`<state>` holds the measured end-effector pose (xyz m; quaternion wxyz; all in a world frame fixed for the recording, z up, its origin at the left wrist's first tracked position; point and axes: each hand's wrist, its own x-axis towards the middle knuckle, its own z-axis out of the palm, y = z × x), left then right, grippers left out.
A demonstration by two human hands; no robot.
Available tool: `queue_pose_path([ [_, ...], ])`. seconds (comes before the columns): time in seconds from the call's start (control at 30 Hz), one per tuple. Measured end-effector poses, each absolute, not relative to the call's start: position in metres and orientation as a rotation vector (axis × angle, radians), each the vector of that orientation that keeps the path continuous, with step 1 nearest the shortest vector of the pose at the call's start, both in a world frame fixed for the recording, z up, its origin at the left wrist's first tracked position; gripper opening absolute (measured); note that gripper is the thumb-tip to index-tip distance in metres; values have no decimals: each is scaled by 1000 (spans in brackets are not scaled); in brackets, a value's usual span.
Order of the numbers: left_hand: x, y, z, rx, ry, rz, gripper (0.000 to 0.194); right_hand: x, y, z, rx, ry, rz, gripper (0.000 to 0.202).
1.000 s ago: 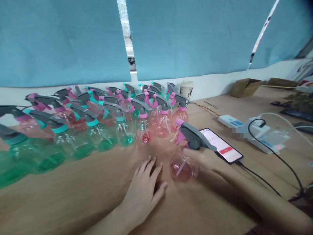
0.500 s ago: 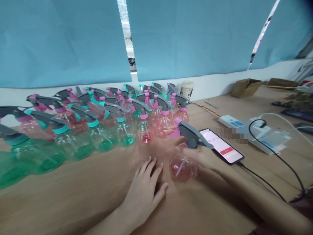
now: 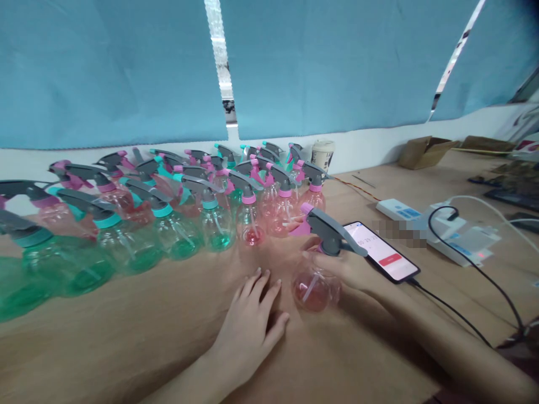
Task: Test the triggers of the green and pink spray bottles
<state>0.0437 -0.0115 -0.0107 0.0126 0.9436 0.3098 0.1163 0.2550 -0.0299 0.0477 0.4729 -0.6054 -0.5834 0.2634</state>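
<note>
A clear pink spray bottle (image 3: 311, 290) stands upright on the tabletop, with some pink liquid and a dip tube inside. My right hand (image 3: 334, 268) is wrapped around its neck, just under the grey spray head (image 3: 330, 230) with its pink nozzle and trigger. To the left of this bottle, my left hand (image 3: 248, 322) lies flat on the table, fingers spread and holding nothing. Rows of similar spray bottles stand behind; the nearest ones are a pink-collared bottle (image 3: 251, 221) and a teal-collared bottle (image 3: 217, 227) with green liquid.
A phone (image 3: 385, 252) showing a timer lies right of the held bottle, its cable running toward the front. Beyond it sits a white power strip (image 3: 442, 233) with cables. A paper cup (image 3: 323, 154) stands behind the bottles, and a cardboard box (image 3: 425, 152) is at the back right.
The view has shifted very slightly. Both hands and the held spray bottle stay where they were.
</note>
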Motion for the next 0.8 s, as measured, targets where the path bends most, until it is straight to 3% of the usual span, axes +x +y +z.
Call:
queue_pose_path([
  [0.8, 44, -10, -11, 2942, 954, 363, 44, 258, -29, 41, -1476, -1476, 536, 12],
])
